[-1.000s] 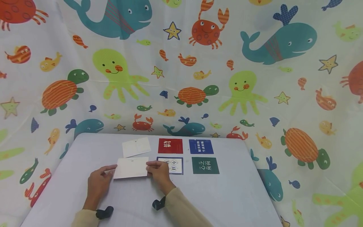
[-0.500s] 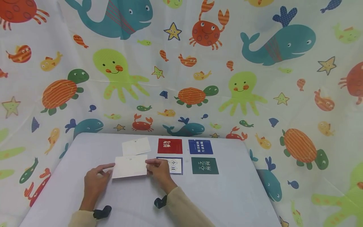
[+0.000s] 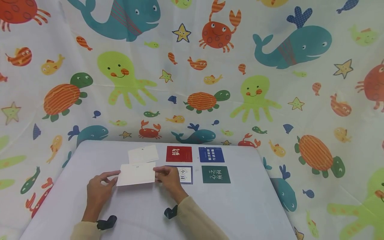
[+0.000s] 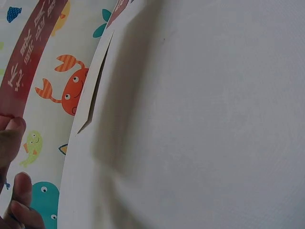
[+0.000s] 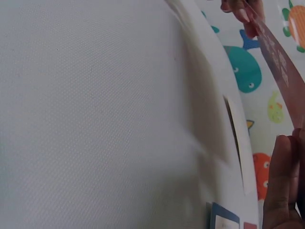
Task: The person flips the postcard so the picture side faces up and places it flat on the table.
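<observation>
Between both hands a postcard [image 3: 136, 174] is held by its short ends, its white side up. Its underside is dark red with white characters, seen in the left wrist view as the red card face [image 4: 31, 57]. The left hand [image 3: 99, 191] pinches the left end. At the other end, the right hand [image 3: 171, 183] grips the edge between thumb and fingers. The wrist views show the card raised off the table. Just behind it lies another white-backed card [image 3: 143, 154], its near edge close to the held one in the head view.
Right of the hands lie a red card [image 3: 179, 154], a blue card [image 3: 211, 155], a green card [image 3: 216, 174] and a blue-bordered white card [image 3: 186, 175], partly covered by the right hand. The white table [image 3: 240, 213] meets a sea-animal printed curtain [image 3: 192, 76] behind.
Both hands have shifted slightly left and a little up in the head view, carrying the postcard along. The cards lying on the table have not moved.
</observation>
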